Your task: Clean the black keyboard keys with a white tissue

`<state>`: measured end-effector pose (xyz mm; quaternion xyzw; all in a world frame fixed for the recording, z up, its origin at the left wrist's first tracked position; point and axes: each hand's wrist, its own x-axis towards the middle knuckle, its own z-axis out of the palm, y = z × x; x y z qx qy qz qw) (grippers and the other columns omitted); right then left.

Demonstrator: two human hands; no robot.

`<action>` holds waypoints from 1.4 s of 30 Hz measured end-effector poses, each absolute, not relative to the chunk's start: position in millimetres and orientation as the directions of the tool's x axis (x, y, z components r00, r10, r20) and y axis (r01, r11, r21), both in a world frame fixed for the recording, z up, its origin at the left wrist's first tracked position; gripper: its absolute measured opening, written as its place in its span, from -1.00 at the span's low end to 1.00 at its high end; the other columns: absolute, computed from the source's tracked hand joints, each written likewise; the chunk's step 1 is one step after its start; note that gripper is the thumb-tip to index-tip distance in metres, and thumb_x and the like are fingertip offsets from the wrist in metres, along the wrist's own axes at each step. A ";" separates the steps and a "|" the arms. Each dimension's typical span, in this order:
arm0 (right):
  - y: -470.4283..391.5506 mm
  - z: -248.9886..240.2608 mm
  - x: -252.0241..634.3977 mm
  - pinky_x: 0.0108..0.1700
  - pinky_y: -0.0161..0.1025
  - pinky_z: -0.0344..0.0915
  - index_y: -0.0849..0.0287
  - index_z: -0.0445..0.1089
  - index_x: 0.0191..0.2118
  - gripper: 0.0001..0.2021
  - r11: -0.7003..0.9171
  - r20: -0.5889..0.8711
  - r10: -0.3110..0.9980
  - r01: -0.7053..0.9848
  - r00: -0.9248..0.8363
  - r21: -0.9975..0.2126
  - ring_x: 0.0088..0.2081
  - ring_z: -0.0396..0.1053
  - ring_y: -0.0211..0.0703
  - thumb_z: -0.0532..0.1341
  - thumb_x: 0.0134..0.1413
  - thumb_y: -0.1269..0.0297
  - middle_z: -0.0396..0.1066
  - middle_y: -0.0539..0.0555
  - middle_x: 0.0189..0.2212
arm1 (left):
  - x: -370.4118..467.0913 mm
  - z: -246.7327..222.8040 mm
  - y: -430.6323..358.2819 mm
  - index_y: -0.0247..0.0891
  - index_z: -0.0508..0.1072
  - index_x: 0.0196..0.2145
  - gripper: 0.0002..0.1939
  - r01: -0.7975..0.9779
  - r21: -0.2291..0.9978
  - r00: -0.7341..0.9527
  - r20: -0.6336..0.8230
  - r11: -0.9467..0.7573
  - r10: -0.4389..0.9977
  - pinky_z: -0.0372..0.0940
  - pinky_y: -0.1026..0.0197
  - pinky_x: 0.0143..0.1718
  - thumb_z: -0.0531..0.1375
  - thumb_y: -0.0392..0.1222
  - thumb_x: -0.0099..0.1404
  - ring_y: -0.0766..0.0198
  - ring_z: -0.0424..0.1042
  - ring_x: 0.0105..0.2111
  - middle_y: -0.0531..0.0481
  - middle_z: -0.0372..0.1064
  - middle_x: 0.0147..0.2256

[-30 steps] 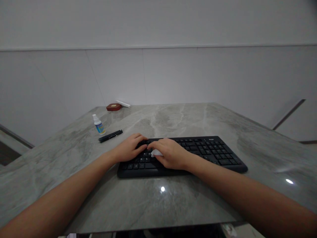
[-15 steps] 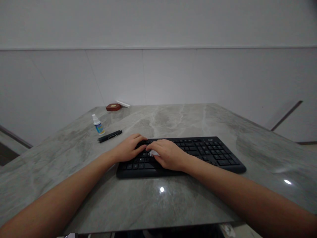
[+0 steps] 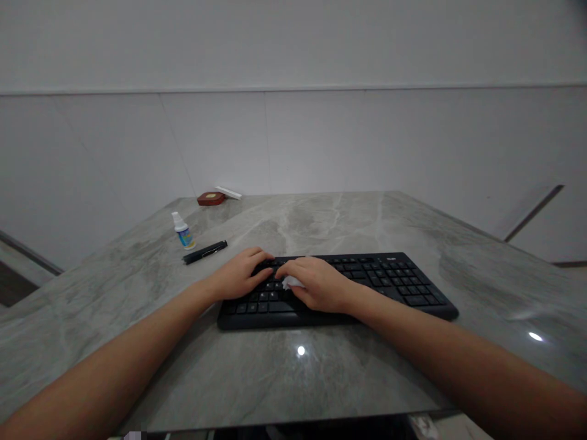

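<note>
A black keyboard lies on the grey marbled table. My left hand rests on the keyboard's left end, thumb and fingers apart, holding nothing. Just right of it, my right hand is closed on a small white wipe and pressed down over the keys. Part of the wipe is hidden under the palm and fingers. The number pad at the keyboard's right end is uncovered.
Left of the keyboard lies a black pen-like object, with a small white bottle with a blue label standing behind it. A red-brown case and a white flat item sit at the far left edge, near the wall.
My right hand has slid slightly to the right over the keys with the wipe. My left hand has stayed in nearly the same place.
</note>
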<state>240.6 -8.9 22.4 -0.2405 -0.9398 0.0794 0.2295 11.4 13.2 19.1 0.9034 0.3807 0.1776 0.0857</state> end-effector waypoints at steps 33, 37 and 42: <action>-9.4 24.1 243.6 -0.06 -0.13 0.31 0.23 0.36 -0.09 -0.72 0.863 0.411 0.505 0.437 -0.759 -0.254 -0.14 0.42 -0.07 0.16 0.03 0.52 0.48 0.16 -0.17 | 12.3 18.7 13.5 -0.23 0.38 -0.03 -0.74 0.667 0.281 0.644 0.251 -0.691 0.723 0.27 0.05 0.02 0.06 -0.11 0.40 0.11 0.35 -0.06 -0.11 0.37 -0.10; -9.1 21.3 241.0 -0.07 -0.15 0.31 0.24 0.36 -0.09 -0.73 0.887 0.451 0.461 0.393 -0.764 -0.242 -0.13 0.41 -0.09 0.15 0.05 0.52 0.47 0.16 -0.19 | 12.0 18.8 13.0 -0.23 0.37 -0.03 -0.74 0.665 0.276 0.646 0.256 -0.695 0.719 0.26 0.05 0.03 0.05 -0.11 0.40 0.11 0.35 -0.06 -0.11 0.36 -0.10; -6.8 21.1 241.5 -0.06 -0.15 0.31 0.22 0.36 -0.10 -0.74 0.868 0.423 0.495 0.414 -0.759 -0.273 -0.14 0.42 -0.09 0.17 0.05 0.49 0.48 0.13 -0.18 | 12.1 18.8 13.0 -0.23 0.38 -0.03 -0.75 0.660 0.291 0.645 0.254 -0.693 0.721 0.26 0.04 0.03 0.05 -0.12 0.41 0.11 0.35 -0.05 -0.11 0.37 -0.09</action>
